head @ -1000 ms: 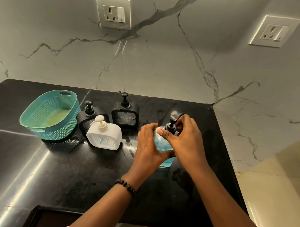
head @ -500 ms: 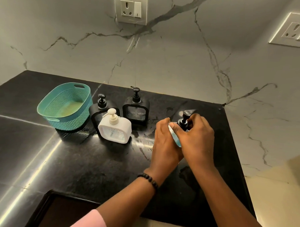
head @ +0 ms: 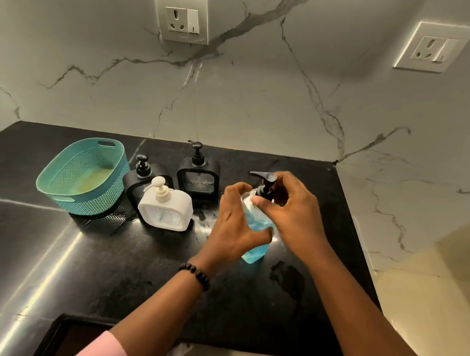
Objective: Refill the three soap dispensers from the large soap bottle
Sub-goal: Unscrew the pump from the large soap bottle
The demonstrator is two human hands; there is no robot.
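**Unscrewing the pump before the first pour**

Gripping the large soap bottle (head: 256,232) low on its blue body, the left hand (head: 235,225) wraps its fingers and thumb round it and steadies it on the black desk (head: 119,267). The right hand (head: 294,214) curls round the neck, thumb and fingers pinching the collar just under the black pump head (head: 264,180). The bottle stands upright between both hands, its long axis vertical, the spout pointing to the left.

The three dispensers sit to the left of the hands: the white dispenser (head: 166,207) nearest, a black dispenser (head: 198,176) behind it, a second black dispenser (head: 142,174) partly hidden beside the teal basket (head: 82,175). All three have their pumps on.

Judging by the grip, the step is twisting the pump loose. The left hand is nearer the dispensers, so it seems the likelier one to fetch the white one.
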